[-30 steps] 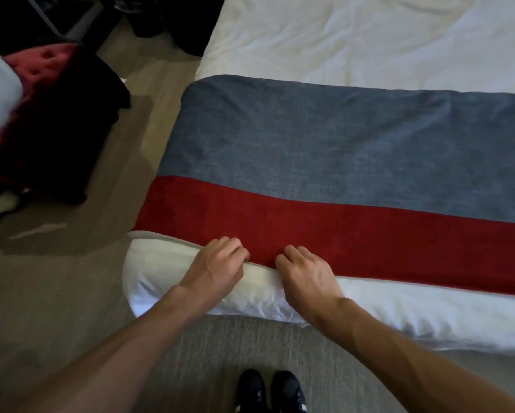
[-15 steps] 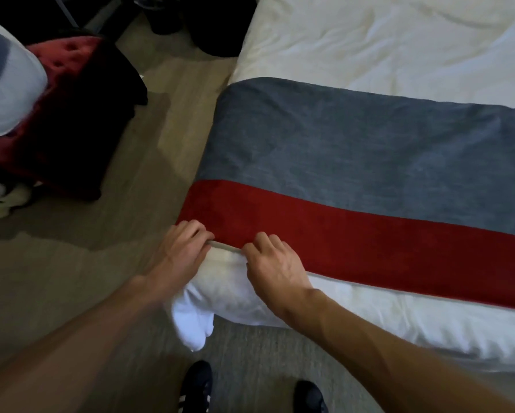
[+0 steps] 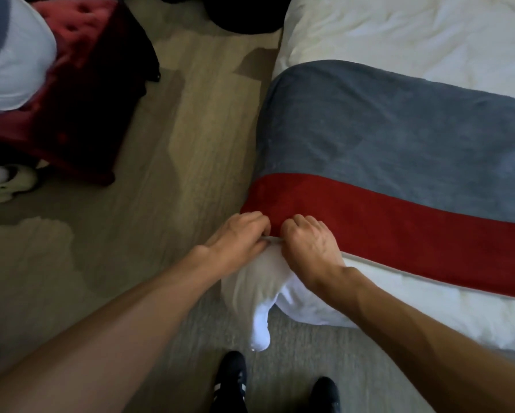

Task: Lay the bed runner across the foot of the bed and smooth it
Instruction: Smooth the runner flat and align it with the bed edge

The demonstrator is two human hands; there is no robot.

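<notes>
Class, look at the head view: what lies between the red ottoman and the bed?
Only bare wood-look floor lies between the red ottoman and the bed; nothing stands on that stretch, as the head view shows.

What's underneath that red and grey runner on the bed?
White bedding shows beyond the bed runner and below its near edge, so the runner lies on it. The left hand and right hand grip that edge. Anything deeper is covered.
</notes>
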